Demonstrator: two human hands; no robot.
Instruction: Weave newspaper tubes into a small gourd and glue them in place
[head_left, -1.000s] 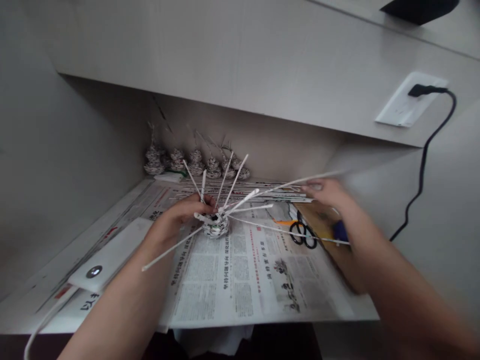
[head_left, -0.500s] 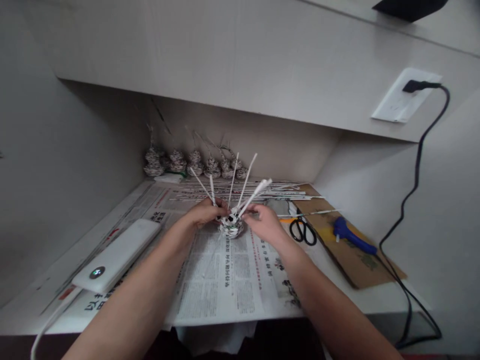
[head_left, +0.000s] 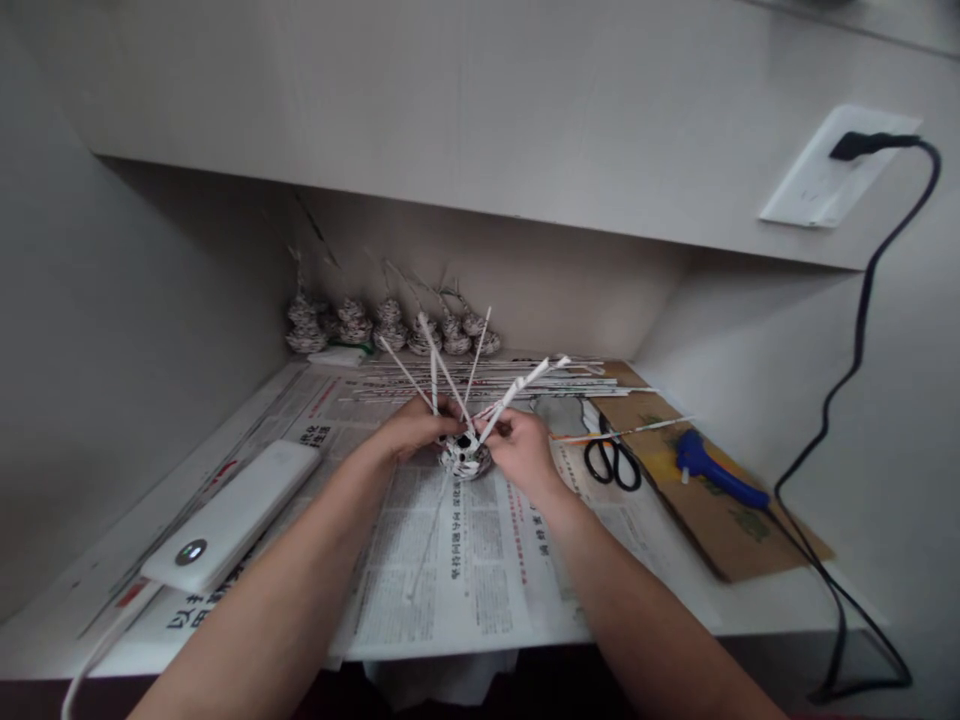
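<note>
From where I stand: woven paper piece [head_left: 466,464] sits on newspaper [head_left: 491,590] between both hands. Left hand [head_left: 420,428] pinches its rim, 10 o'clock; right hand [head_left: 525,450] appears to grasp a paper strip [head_left: 517,388] near its base, 2 o'clock. Judged light, springy, not slippery — the upright strips [head_left: 480,350] would likely crease if squeezed — so best steadied low on the weave, 9 and 3 o'clock

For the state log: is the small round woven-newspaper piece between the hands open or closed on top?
Open: the woven piece shows a dark hole on top, white paper sticks angling up around it.
</note>
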